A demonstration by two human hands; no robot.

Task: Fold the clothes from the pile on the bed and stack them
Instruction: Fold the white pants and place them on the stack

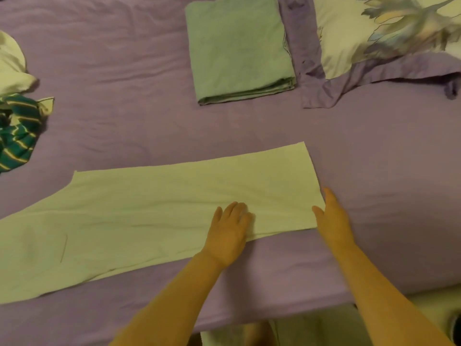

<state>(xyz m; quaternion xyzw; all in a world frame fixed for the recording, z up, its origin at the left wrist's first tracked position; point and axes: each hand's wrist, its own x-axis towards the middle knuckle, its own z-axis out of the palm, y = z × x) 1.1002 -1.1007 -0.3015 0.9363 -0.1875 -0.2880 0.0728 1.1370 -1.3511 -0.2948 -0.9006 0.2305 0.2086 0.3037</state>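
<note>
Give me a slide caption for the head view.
Both hands flatten pale trousers on the bed; one folded green cloth waits.

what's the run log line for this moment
step: smoothing pale garment | left hand flat on it | right hand at its right edge | folded green piece on bed | pile left

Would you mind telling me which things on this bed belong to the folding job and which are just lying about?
Job: pale garment under left hand and right hand; folded green cloth; unfolded pile.
Lying about: floral pillow; purple bedsheet.
</note>
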